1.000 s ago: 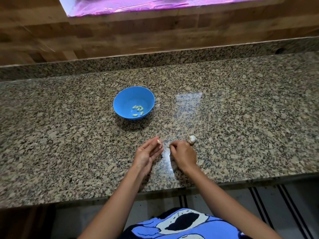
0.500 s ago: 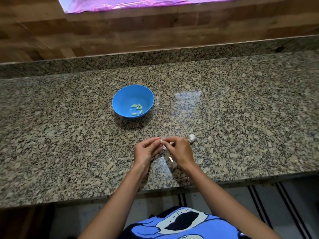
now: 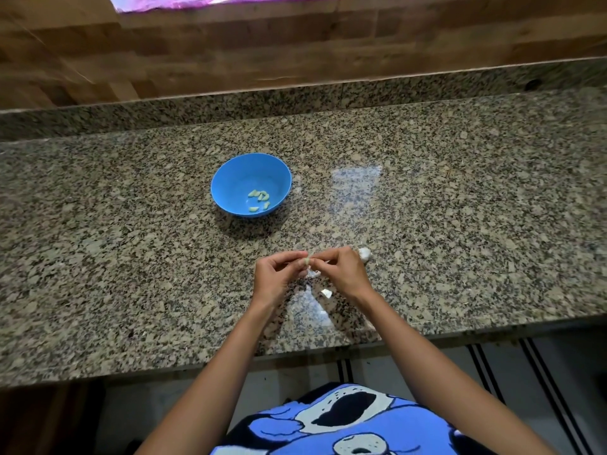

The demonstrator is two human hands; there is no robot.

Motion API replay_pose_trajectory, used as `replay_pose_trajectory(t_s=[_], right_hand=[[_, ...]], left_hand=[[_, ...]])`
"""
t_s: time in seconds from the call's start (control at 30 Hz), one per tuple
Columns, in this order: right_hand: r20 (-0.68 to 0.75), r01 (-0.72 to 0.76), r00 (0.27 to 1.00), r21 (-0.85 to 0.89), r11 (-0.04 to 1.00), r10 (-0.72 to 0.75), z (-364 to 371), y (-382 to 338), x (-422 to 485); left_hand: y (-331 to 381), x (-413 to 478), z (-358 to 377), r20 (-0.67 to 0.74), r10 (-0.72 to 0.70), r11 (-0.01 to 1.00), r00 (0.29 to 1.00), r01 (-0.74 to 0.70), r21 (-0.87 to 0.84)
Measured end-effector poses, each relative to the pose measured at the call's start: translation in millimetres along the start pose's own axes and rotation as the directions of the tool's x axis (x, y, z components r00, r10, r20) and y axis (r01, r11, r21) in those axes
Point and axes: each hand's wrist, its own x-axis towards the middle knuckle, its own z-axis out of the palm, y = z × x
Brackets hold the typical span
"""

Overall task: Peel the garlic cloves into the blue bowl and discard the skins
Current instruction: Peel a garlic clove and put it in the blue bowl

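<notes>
Two hands, left hand and right hand, jointly pinch garlic clove, nearer person than blue bowl, well apart. Risk: clove slips from pinch; skin scraps cling, land in bowl.

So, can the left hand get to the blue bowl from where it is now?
Probably yes. The blue bowl stands ahead of the left hand, with only bare countertop between them, though it and the right hand pinch a garlic clove.
</notes>
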Motion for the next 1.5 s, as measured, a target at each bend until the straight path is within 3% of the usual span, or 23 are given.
replay_pose_trajectory(t_s=[0.37,0.9,1.13,1.33,1.5], right_hand=[[0.011,-0.014,1.0,-0.001,1.0,0.014,0.2,0.4,-1.7],[0.04,-0.05,0.998,0.216,0.975,0.042,-6.2,-0.9,-6.1],[0.02,-0.096,0.995,0.364,0.926,0.095,-3.9,-7.4,-9.3],[0.034,-0.045,0.999,0.35,0.936,0.035,-3.0,-5.5,-8.6],[0.071,-0.081,0.996,0.406,0.91,0.057,-7.0,-6.6,-7.6]], left_hand=[[0.3,0.8,-2.6,0.04,0.007,0.992,0.999,-0.012,0.125],[1.9,-4.1,1.0,0.054,-0.058,0.992,0.997,0.063,-0.105],[0.3,-2.9,2.2,0.029,-0.183,0.926,0.983,0.182,-0.33],[3.7,-3.0,2.8,-0.001,-0.115,0.974,0.993,0.112,-0.199],[7.1,-3.5,2.2,0.01,-0.117,0.97,0.993,0.117,-0.213]])
